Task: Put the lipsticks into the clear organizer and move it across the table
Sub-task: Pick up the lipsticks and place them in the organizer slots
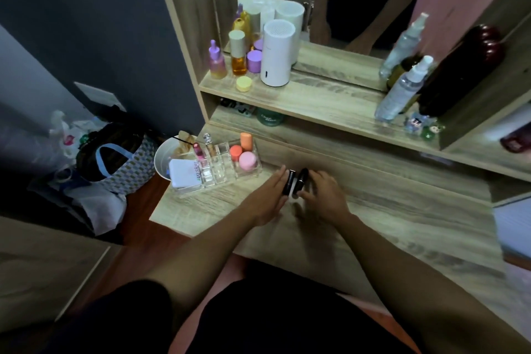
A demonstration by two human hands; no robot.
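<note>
A clear organizer (221,178) stands on the wooden table (373,224) at its left end. It holds a pink lipstick (198,152), a clear-capped tube (209,142), orange and pink pots and a white card. Just right of it, two black lipsticks (296,184) lie on the table between my hands. My left hand (270,195) rests flat against their left side with fingers stretched out. My right hand (321,195) curls over them from the right, its fingers touching the right tube. Whether either hand grips them is unclear.
A shelf above carries a white cylinder (277,52), purple and amber bottles, and a yellow pot at left, spray bottles (402,89) and a dark bottle at right. A mirror stands behind. A white bowl (166,158) and a bag (120,158) sit left of the table.
</note>
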